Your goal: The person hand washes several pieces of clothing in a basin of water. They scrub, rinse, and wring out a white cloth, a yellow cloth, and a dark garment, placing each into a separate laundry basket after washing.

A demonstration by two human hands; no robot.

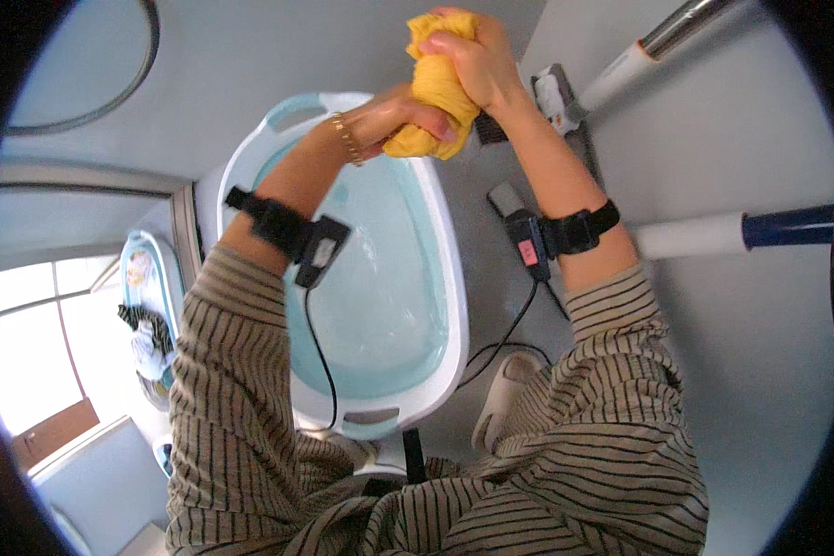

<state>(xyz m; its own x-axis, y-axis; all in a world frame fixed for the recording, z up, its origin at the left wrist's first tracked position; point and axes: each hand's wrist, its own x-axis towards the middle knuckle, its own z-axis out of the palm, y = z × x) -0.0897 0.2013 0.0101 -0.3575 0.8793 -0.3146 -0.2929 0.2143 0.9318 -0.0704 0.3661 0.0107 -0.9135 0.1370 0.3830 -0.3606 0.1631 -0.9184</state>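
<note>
Both hands grip one yellow cloth [439,80], which is bunched into a thick roll. My left hand [406,118] is closed around its lower end, and my right hand [478,59] around its upper end. A gold-coloured bracelet [347,139] circles the left wrist. The cloth is held at the far right end of a white and light-blue plastic tub [459,326]. Clear water [372,278] stands in that tub. The left forearm passes over the tub's left side and hides part of its rim.
Black strapped devices with cables sit on the left forearm [323,250] and right forearm [528,236]. White pipes [695,233] run along the right wall. A slipper [504,403] rests beside the tub. At left, another tub [128,257] holding clothes shows beyond a frame [181,215].
</note>
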